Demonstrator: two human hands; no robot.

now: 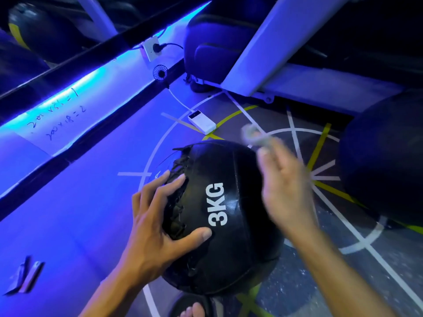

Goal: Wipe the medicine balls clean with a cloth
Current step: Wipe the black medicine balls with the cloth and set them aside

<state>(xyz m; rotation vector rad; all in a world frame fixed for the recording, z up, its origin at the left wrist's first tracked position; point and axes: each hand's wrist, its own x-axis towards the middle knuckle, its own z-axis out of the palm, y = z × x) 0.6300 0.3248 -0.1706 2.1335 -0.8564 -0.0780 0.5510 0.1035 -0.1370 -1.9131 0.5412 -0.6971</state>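
Toes in a dark sandal showed at the 6 o'clock edge of the head view, nearest the camera.

Count: two hands, one cloth, and one medicine ball being worked. A second large dark ball sat at 3 o'clock, well apart. Another dark rounded shape with a yellow band lay at 10 o'clock; whether it was a ball or a reflection could not be told.

The medicine ball rested on the marked floor at frame centre, just beyond the foot. Being round, it had no long axis. Its white "3KG" lettering read from the near side toward 12 o'clock, and its laced seam faced 9 o'clock.

The left hand lay spread on the ball's 9 o'clock side, fingers straight across the lacing, thumb pressed beside the lettering; it gripped nothing.

The right hand was blurred at the ball's 2 o'clock shoulder, fingers curled round a small pale cloth that stuck out toward 12 o'clock. Whether the cloth touched the ball could not be told.

Also noted: one white power bank with cable at 12 o'clock, one small black fan beyond it, and one wall socket.
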